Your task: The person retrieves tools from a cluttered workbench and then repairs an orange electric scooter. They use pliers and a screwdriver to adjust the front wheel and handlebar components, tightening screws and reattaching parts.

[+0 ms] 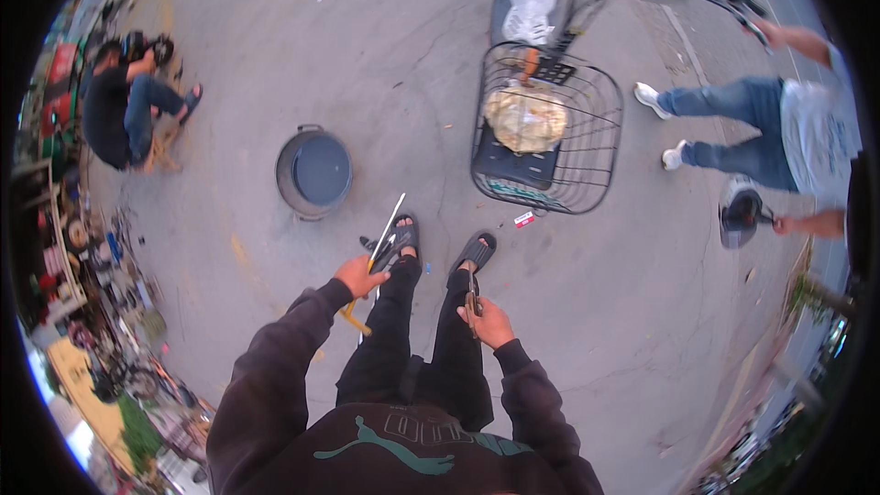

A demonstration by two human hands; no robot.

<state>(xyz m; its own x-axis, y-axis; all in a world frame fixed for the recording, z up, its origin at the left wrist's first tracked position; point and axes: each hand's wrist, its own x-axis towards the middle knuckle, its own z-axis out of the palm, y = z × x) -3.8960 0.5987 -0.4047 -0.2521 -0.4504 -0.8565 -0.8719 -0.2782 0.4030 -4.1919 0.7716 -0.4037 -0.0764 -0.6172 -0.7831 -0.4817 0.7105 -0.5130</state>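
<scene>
My left hand (361, 277) is closed around several long tools. Among them, a screwdriver-like tool with a bright metal shaft (393, 216) points away from me, and a yellow handle or bar (355, 322) sticks out below the hand. Dark, partly metallic tools (390, 247) show beside the fingers; their exact kind is unclear. In my right hand (489, 322) is a narrow tool with metal jaws, seemingly pliers (471, 302), pointing forward over my trouser leg. Both hands are held in front of my legs, apart from each other.
A round metal tub (314, 172) holding dark liquid stands ahead-left. Ahead-right is a two-wheeler's wire basket (612, 144) with a bagged item (528, 118). One person (746, 106) stands at right holding a handlebar and helmet (742, 212); another (113, 106) sits at left near piled goods (130, 289).
</scene>
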